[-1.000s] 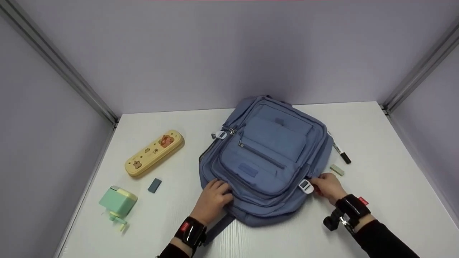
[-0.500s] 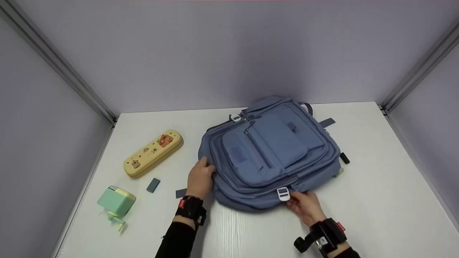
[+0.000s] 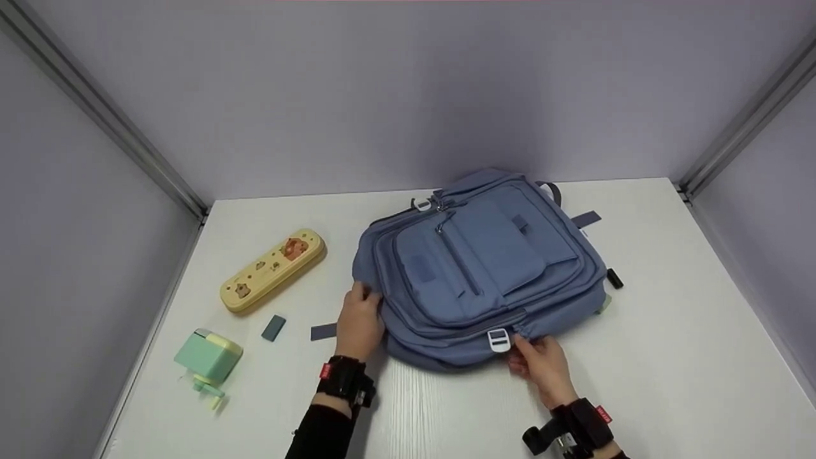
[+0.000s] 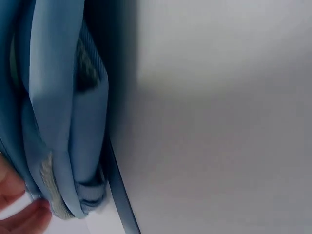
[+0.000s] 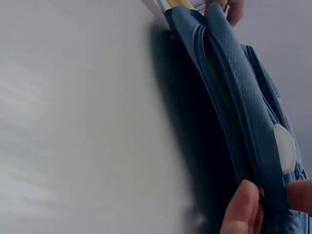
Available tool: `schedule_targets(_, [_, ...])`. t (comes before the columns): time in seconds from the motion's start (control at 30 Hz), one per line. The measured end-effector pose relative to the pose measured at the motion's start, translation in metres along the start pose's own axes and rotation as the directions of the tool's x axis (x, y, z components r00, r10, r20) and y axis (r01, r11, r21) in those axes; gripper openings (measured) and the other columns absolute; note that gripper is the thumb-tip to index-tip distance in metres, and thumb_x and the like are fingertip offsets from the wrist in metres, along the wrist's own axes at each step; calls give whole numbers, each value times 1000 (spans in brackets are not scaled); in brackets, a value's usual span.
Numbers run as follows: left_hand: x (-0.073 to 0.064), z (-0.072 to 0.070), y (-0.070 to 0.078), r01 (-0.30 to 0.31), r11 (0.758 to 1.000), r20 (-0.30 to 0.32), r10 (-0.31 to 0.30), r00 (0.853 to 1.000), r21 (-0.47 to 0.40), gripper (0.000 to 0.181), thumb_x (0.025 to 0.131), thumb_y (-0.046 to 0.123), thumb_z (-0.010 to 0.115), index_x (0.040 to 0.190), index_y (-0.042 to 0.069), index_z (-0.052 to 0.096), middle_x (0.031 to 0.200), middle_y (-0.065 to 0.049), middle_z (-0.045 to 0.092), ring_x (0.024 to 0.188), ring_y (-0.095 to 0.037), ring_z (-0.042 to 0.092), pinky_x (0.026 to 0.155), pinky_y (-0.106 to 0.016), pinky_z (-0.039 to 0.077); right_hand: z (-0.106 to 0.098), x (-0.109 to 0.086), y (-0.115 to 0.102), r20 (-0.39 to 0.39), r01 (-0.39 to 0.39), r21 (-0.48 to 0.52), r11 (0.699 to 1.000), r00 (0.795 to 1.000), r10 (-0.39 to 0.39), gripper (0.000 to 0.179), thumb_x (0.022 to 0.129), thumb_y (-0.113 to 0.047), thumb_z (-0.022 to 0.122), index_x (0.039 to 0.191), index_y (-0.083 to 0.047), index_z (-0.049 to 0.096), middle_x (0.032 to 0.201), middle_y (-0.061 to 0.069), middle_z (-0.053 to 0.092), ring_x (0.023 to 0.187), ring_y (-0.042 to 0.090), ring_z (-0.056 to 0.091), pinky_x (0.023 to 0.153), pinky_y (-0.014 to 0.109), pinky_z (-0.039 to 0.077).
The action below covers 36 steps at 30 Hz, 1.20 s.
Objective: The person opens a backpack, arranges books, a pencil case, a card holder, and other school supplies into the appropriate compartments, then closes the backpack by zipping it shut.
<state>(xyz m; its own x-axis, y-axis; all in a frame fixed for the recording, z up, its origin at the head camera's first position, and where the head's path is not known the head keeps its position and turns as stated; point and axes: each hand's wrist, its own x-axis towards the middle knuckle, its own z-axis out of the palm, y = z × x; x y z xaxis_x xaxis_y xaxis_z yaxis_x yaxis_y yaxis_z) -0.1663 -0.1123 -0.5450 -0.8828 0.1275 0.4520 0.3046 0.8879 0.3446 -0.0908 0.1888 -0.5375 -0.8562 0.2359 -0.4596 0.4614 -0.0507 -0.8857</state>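
Grips the blue backpack (image 3: 484, 255) with left hand (image 3: 359, 324) and right hand (image 3: 546, 370), perhaps risking a shove to the black cap (image 3: 614, 278) beyond the right hand through sideways dragging.

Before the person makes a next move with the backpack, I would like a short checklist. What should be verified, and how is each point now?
1. Left hand holding the backpack: ok, at its left edge.
2. Right hand holding it too: ok, beside the white buckle.
3. Yellow case, grey block and green sharpener apart from the backpack: ok, all lie to its left.
4. Right side free of small things: not ok, a black piece and a partly hidden pale green piece lie at the backpack's edge.
5. Zip near the right hand fully closed: cannot tell.
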Motion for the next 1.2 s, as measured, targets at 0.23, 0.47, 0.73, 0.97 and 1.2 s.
schedule_targets(0.23, [-16,-11,30,-9,999,-69,12,998,37,26,79,-1,66,105,-1,70,117,-23,61,100,-41,63,85,-50,54,-33,-10,-25,-7,241,-543,805,957,-290,21,96,-16,63,102,4,66,85,12,69,71,11,63,64,20,49])
schedule_targets(0.47, [-51,-17,83,-231,973,111,226,968,29,45,77,23,80,120,20,68,131,-13,58,119,-37,57,97,-55,50,-52,12,-37,185,510,-754,415,771,-610,28,79,0,76,106,1,68,111,23,63,103,41,57,87,52,46])
schedule_targets(0.73, [-62,4,82,-280,943,101,266,959,182,23,69,13,82,88,22,71,119,-10,64,116,-35,61,93,-58,53,-44,21,-27,241,498,-797,343,782,-575,27,75,-2,79,101,-8,72,113,17,66,116,41,51,90,65,37])
schedule_targets(0.97, [-47,12,62,-222,959,12,223,975,174,18,74,0,69,78,17,73,112,-11,65,112,-35,63,93,-58,54,-26,20,-14,197,504,-774,384,767,-610,21,76,-6,80,95,-11,73,108,13,69,112,37,55,88,62,38])
schedule_targets(1.2, [-43,11,62,-162,975,-5,165,986,151,18,74,-4,67,80,13,68,114,-12,64,116,-35,61,97,-57,51,-15,21,-11,180,507,-761,404,764,-620,19,76,-5,79,93,-9,73,105,14,70,109,37,56,88,58,38])
